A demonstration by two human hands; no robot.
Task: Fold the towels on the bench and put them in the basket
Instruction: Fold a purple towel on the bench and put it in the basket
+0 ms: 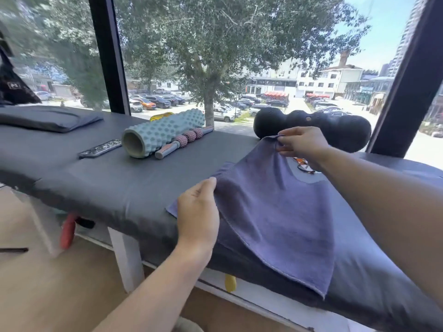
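Note:
A purple towel (275, 212) lies spread on the dark grey padded bench (119, 183), with one corner hanging over the near edge. My left hand (197, 214) grips the towel's near left edge, thumb on top of the cloth. At the far corner my right hand (303, 143) pinches the towel and lifts it slightly off the bench. No basket is in view.
On the bench stand a teal knobbed foam roller (163, 133), a pink massage stick (184, 141), a phone (100, 148), a black peanut-shaped roller (311, 128) and a folded dark pad (48, 119). An orange-patterned item (303, 164) peeks from under my right wrist. A window runs behind.

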